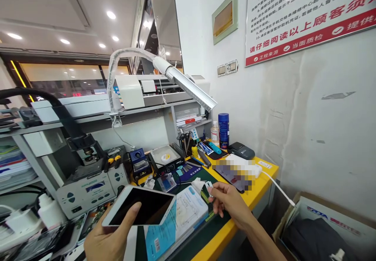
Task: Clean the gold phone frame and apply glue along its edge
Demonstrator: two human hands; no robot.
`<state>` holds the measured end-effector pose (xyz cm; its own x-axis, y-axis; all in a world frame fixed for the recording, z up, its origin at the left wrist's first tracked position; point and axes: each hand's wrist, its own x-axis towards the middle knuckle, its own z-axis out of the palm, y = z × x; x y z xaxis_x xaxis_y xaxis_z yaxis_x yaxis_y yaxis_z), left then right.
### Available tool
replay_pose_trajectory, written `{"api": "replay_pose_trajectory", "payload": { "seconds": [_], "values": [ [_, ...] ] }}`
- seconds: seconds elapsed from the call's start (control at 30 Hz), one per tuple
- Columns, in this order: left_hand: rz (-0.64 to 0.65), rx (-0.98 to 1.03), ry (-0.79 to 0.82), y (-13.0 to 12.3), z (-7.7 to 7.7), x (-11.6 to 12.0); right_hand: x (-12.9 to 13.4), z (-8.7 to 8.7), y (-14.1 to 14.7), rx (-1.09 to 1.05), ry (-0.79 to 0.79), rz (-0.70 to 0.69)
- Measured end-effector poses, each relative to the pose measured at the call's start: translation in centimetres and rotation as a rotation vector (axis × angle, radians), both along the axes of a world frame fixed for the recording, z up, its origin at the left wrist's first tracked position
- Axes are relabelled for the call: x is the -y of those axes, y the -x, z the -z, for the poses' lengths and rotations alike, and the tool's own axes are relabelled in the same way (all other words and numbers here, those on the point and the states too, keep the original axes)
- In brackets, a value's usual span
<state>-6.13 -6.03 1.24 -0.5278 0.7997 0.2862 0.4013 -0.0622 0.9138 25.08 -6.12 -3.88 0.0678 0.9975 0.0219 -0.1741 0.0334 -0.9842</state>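
Observation:
My left hand (113,235) is closed around a white-framed smartphone (143,205), its dark screen facing up and my thumb lying over it. My right hand (226,200) pinches a small, thin razor blade (208,187), pale with dark cut-outs, between thumb and fingers. The blade is to the right of the phone and apart from it. Below and between both hands lies a blue and white booklet or flat pack (182,218) on a dark green mat (216,229). A crumpled white tissue (198,183) lies just left of the blade.
Grey soldering or hot-air stations (88,194) and a microscope arm (67,116) stand at left. A lamp (190,87) hangs overhead. Another phone (232,177) lies near the yellow table edge (252,198). A blue can (223,130) stands behind; an open carton (323,222) is at right.

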Motion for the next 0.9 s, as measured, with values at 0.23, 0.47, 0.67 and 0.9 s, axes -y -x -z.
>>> {"api": "replay_pose_trajectory", "payload": {
  "seconds": [0.23,0.47,0.67,0.9],
  "values": [
    [0.292,-0.128,-0.444,-1.5,0.8,0.6,0.9,0.3,0.5,-0.001,0.012,0.036],
    [0.599,-0.400,-0.683,-2.1,0.8,0.8,3.6,-2.3,3.7,0.050,-0.047,-0.029],
    [0.696,-0.500,-0.721,-2.6,0.7,0.9,6.5,-4.5,8.7,0.086,-0.121,-0.062],
    [0.728,-0.531,-0.750,-2.7,0.5,1.1,7.5,-3.9,13.9,0.053,-0.234,0.109]
  ]
}}
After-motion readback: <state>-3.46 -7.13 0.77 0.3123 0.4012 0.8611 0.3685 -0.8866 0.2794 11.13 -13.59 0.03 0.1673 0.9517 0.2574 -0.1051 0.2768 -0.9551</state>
